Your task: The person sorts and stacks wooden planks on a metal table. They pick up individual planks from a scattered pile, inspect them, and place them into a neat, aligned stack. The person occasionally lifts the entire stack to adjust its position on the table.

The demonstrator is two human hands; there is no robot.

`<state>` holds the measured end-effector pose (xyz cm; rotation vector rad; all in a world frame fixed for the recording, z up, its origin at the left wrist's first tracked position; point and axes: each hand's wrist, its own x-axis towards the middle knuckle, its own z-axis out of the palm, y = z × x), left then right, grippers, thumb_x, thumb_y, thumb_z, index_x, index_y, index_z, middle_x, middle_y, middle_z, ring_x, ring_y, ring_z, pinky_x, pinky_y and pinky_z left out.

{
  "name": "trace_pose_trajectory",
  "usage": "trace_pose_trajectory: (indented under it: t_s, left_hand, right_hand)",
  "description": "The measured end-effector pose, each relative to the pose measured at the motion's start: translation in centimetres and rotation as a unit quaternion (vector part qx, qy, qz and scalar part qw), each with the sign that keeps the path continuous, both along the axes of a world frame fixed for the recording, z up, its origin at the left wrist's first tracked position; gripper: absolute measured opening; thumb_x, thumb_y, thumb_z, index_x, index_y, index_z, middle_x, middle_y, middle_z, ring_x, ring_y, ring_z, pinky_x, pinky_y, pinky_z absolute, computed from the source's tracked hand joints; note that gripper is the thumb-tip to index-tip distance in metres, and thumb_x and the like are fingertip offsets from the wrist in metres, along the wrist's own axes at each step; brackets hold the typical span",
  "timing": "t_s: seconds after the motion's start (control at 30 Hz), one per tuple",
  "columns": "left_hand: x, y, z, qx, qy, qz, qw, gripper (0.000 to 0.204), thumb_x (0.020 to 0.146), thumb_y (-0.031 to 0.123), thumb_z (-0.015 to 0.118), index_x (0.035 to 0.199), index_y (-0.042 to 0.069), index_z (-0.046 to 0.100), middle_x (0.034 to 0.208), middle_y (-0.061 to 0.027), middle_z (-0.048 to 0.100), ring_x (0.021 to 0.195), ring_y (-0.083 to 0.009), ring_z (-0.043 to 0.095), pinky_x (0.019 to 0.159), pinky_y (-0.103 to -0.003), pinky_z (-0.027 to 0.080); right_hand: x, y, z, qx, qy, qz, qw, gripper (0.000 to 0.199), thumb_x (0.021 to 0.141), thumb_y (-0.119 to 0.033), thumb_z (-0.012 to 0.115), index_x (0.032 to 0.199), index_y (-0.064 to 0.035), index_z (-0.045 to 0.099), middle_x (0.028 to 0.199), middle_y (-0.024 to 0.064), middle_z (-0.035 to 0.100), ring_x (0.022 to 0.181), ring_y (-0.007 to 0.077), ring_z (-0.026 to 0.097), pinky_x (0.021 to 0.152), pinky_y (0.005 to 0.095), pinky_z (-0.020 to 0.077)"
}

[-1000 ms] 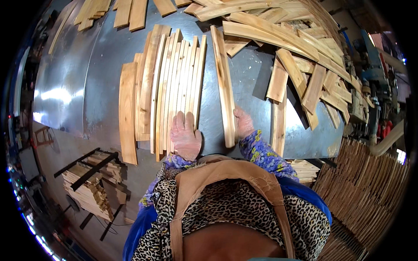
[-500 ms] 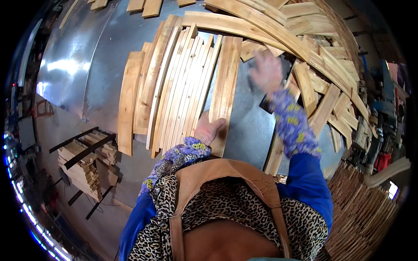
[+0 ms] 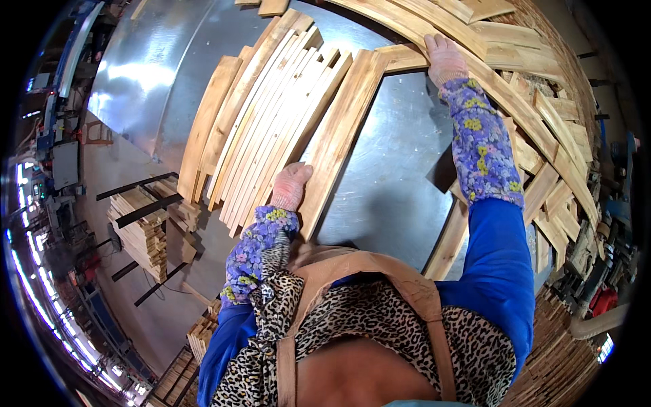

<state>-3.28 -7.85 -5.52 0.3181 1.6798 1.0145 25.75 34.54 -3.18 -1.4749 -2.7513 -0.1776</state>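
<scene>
My left hand (image 3: pixel 291 186), in a pale pinkish glove, is closed on the near left edge of a wide wooden board (image 3: pixel 344 129), thumb on top. That board lies flat, slanting away to the right. Just left of it runs a tight row of narrow wooden strips (image 3: pixel 281 115). Farther right, my right hand (image 3: pixel 445 62) reaches out with its fingers bent over a long curved wooden board (image 3: pixel 503 98). Its grip there is partly hidden. Touching the wide board's far end is a short wooden piece (image 3: pixel 403 58).
Everything lies on a shiny metal tabletop (image 3: pixel 386 149). Wider boards (image 3: pixel 211 119) flank the strips at left. Loose wooden pieces (image 3: pixel 542 186) are heaped at right, beside a lone board (image 3: pixel 449 241). Below the table's left edge, stacked wood (image 3: pixel 139 230) sits on a dark metal rack.
My right hand has moved farther away, from over the bare metal onto the long board. The wide board now slants more to the right, with my left hand still on it. The view has turned.
</scene>
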Motion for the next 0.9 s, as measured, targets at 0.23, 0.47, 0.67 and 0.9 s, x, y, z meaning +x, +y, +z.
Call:
trace_pose_trajectory:
  t_s: [0.23,0.47,0.67,0.9]
  left_hand:
    - [-7.1,1.5,-1.7,0.027,0.060,0.011,0.998,0.050,0.097,0.024,0.078,0.129,-0.014,0.073,0.117,-0.0180,0.079,0.106,-0.0252,0.074,0.099,-0.036,0.057]
    - [-7.7,2.9,1.2,0.049,0.057,0.030,0.997,0.052,0.099,0.026,0.075,0.137,-0.009,0.070,0.123,-0.0189,0.078,0.109,-0.0251,0.073,0.102,-0.036,0.055]
    - [-9.9,-0.8,0.6,0.014,0.056,-0.105,0.993,0.065,0.103,0.035,0.069,0.151,-0.008,0.059,0.147,-0.0222,0.067,0.136,-0.0278,0.063,0.118,-0.036,0.046]
    - [-9.2,-0.5,1.4,0.049,0.158,-0.176,0.970,0.078,0.101,0.047,0.066,0.154,-0.008,0.055,0.153,-0.0297,0.062,0.146,-0.0402,0.058,0.123,-0.042,0.043]
  right_hand:
    - [-4.7,-14.8,-0.7,-0.177,0.230,0.011,0.957,0.063,0.092,-0.039,0.071,0.146,-0.0072,0.062,0.137,0.0257,0.068,0.130,0.0448,0.062,0.113,0.0520,0.0504]
    - [-20.8,-28.5,-1.0,-0.546,0.452,-0.170,0.684,0.088,0.100,-0.056,0.073,0.157,0.0066,0.047,0.142,0.0270,0.070,0.134,0.0396,0.066,0.118,0.0433,0.0487]
    - [-23.8,-32.3,4.7,-0.431,0.435,-0.215,0.761,0.077,0.101,-0.026,0.069,0.170,-0.0133,0.036,0.134,0.0277,0.072,0.122,0.0450,0.072,0.108,0.0486,0.0560]
    - [-19.2,-28.4,4.9,-0.396,0.468,-0.199,0.764,0.080,0.097,-0.032,0.076,0.167,-0.0084,0.044,0.123,0.0203,0.077,0.113,0.0319,0.075,0.102,0.0412,0.0587]
